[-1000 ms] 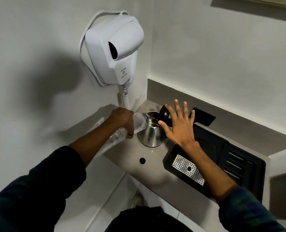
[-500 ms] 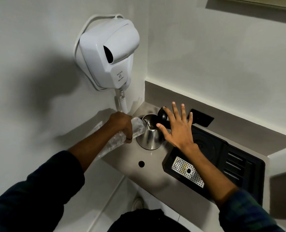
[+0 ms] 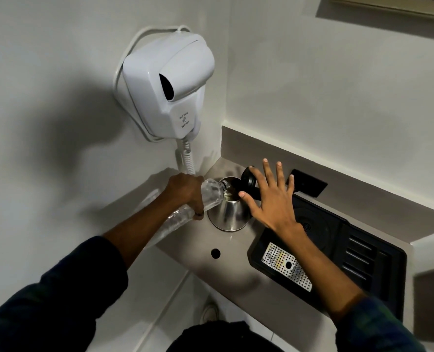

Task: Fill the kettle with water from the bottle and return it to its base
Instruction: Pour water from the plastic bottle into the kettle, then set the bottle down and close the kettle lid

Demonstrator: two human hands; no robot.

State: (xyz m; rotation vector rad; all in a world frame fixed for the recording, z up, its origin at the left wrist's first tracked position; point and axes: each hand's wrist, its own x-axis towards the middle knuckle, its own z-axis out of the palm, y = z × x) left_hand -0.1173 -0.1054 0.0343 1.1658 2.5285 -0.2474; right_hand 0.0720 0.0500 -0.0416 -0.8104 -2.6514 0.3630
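Note:
A steel kettle stands on the grey counter with its black lid flipped up. My left hand grips a clear plastic water bottle tilted so its mouth sits over the kettle's opening. My right hand hovers flat with fingers spread just right of the kettle, over its black handle, holding nothing. The round kettle base lies in the black tray to the right; my right hand and wrist partly hide it.
A white wall hair dryer with a coiled cord hangs above the counter's back left corner. A perforated metal drip grate sits at the tray's front. A round hole marks the counter. A black wall socket is behind the tray.
The bottle stays tipped over the kettle in my left hand. My right hand keeps its spread pose beside the handle; only the view has shifted slightly.

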